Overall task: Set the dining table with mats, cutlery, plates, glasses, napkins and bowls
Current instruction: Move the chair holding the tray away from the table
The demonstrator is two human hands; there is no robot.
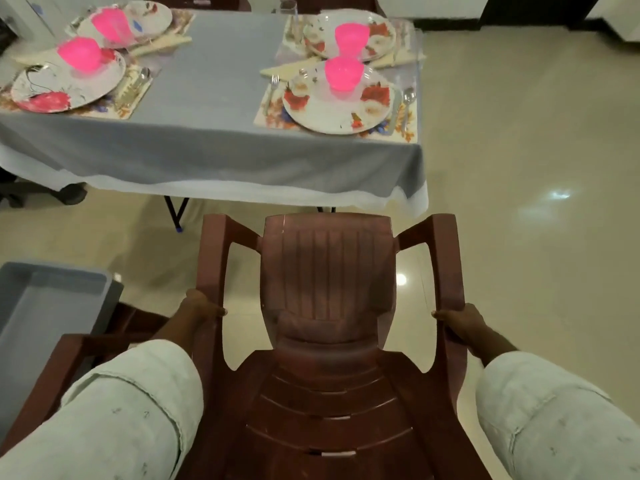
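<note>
Step in hand: brown plastic chair point(329, 306) held tilted, seat facing the camera, lower centre of frame — judged to be going to the table point(214, 98).
Left hand point(201, 306): fingers wrapped round the left armrest.
Right hand point(460, 323): fingers curled round the right armrest.
Table: upper half of frame, grey cloth; four places laid — floral plate point(337, 105) on a patterned mat point(270, 116), pink bowl point(343, 77) on the plate, fork point(273, 84) and spoon point(408, 98) alongside, folded napkin point(287, 69) near.
Glasses: one clear glass point(289, 10) at the top edge; others hard to tell.
Doing it well: keep both grips level, set the chair down short of the hanging cloth so its legs don't snag it.
Grey tub point(41, 306): lower left.
Writing: none readable.
</note>
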